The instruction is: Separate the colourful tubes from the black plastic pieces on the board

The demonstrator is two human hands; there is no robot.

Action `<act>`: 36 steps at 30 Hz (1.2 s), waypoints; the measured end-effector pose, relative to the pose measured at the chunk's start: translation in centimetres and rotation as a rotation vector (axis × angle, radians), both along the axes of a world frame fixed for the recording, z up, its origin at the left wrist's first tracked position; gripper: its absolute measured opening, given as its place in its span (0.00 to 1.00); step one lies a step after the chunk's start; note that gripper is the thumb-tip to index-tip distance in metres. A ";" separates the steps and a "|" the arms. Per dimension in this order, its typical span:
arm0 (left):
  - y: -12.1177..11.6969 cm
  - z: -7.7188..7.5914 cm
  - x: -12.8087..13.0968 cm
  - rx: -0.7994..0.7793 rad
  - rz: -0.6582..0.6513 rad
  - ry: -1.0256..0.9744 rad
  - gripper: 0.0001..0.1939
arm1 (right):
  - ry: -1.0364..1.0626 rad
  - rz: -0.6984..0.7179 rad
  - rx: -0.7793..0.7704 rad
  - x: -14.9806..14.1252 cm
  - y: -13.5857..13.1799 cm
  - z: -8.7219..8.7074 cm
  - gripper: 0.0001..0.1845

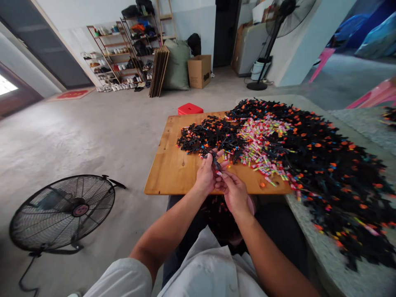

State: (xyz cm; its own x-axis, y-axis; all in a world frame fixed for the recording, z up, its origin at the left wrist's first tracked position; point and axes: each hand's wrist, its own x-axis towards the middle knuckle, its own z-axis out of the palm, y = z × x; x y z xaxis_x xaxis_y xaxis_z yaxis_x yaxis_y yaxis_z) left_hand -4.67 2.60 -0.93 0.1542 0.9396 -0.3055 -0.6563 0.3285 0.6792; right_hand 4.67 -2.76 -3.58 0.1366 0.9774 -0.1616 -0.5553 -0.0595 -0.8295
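My left hand [206, 173] is closed around a small black plastic toy [215, 162], which looks gun-shaped, near the front edge of the wooden board [182, 177]. My right hand [235, 187] meets it from the right, thumb and fingers pinched at the toy's near end. A small red-and-white tip [219, 173] shows at the right fingertips; the rest of that piece is hidden. Just beyond the hands lies a heap of similar black toys [213, 134] with orange and blue bits. Beside it is a pile of small pink, white and yellow printed tubes [260, 144].
A much larger heap of black toys [328, 165] covers the right side and spreads over a stone-topped table [324, 247]. One orange piece [262, 185] lies near the board's edge. A red stool [189, 109] stands behind, and a black floor fan [68, 210] at left.
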 end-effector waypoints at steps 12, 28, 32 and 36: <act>-1.2 0.7 1.8 0.052 0.192 0.261 0.26 | 0.120 -0.174 -0.006 -0.9 -0.3 0.6 0.16; -3.2 -2.9 -7.5 0.305 -0.035 0.497 0.27 | -0.650 0.184 -0.042 9.3 -3.2 0.2 0.11; -3.5 -4.6 -14.1 0.271 0.163 0.787 0.22 | -1.097 0.661 -0.138 11.6 -5.3 -3.7 0.08; -4.6 -5.7 -16.6 0.243 0.250 0.929 0.17 | -1.632 0.788 -0.127 8.4 -5.0 -8.1 0.09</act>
